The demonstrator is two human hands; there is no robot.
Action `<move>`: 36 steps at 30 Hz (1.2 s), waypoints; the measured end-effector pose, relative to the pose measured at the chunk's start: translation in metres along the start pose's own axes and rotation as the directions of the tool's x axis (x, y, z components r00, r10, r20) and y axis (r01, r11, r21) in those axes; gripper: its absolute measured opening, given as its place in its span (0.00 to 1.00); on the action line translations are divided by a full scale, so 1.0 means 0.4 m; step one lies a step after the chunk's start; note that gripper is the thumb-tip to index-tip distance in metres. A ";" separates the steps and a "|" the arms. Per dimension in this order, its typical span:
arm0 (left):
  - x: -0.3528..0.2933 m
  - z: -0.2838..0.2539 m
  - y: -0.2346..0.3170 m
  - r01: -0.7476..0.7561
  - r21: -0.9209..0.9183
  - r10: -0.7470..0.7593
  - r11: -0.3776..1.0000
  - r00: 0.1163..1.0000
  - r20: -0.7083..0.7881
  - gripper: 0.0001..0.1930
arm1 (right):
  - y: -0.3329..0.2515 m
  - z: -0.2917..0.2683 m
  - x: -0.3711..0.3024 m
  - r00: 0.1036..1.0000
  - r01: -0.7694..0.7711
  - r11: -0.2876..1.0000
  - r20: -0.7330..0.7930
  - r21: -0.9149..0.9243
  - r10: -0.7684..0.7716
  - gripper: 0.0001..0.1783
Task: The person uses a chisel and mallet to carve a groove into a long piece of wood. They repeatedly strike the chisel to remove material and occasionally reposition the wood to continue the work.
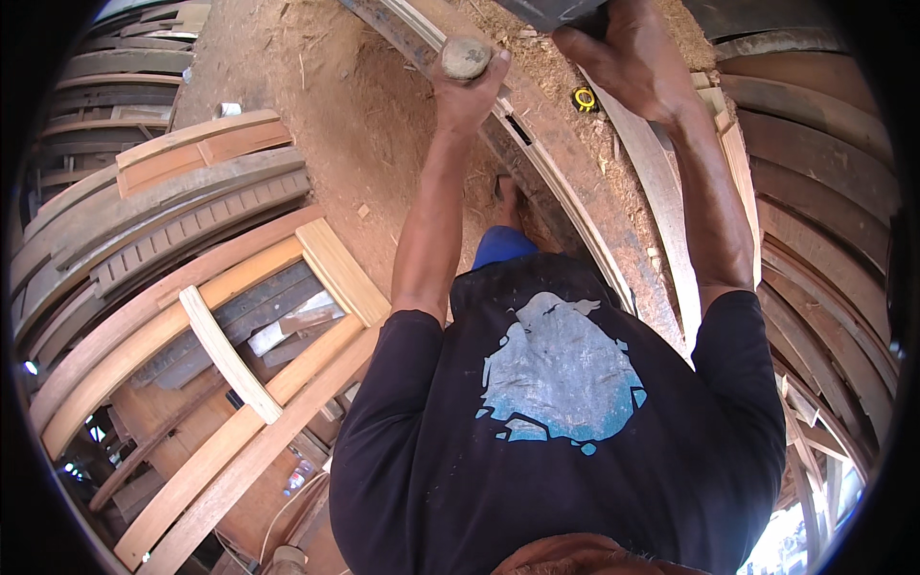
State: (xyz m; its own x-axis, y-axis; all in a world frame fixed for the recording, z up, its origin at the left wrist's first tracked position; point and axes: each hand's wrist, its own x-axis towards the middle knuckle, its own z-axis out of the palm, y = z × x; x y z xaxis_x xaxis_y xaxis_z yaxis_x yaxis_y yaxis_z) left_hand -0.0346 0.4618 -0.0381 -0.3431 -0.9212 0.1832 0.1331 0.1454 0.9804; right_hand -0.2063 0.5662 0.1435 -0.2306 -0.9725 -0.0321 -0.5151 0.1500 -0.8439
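Note:
My left hand [462,101] is closed round a wooden tool handle with a broad, round, worn end [467,57]. It sits over a long, narrow wooden rail [561,187] with grooved edges; a dark slot [518,129] is cut in the rail just below the hand. At the top edge, my right hand [637,62] is closed at a dark grey object [546,10], thumb stretched to the left. The frame cuts that object off, and most of the right fingers are hidden. Below the hand lies a pale board [661,182].
A yellow and black tape measure [584,99] lies among wood shavings on the workbench [575,144]. To the left stands a jointed wooden frame [335,273] with a loose curved-looking strip [228,355] across it. Stacked planks [815,163] line the right side.

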 end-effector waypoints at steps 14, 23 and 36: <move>-0.006 -0.011 -0.052 -0.060 0.100 0.056 0.993 0.998 0.037 0.09 | 0.025 0.036 -0.031 0.935 0.350 0.906 -0.149 0.238 -0.322 0.20; -0.036 -0.027 -0.089 -0.100 0.118 0.081 0.988 0.984 0.158 0.12 | 0.135 0.099 0.014 0.926 0.332 0.863 -0.040 -0.382 -0.374 0.13; -0.056 -0.038 -0.112 -0.096 0.005 0.094 0.995 0.985 0.144 0.10 | 0.046 0.107 0.048 0.946 0.309 0.784 0.093 -0.538 -0.310 0.11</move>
State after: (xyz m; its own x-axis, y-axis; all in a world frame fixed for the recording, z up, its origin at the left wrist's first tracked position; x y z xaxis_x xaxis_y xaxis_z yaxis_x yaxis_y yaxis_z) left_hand -0.0189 0.4705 -0.0874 -0.4598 -0.8416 0.2835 0.1609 0.2350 0.9586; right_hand -0.1849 0.5428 0.1043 0.0178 -0.9833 0.1812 -0.9194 -0.0873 -0.3835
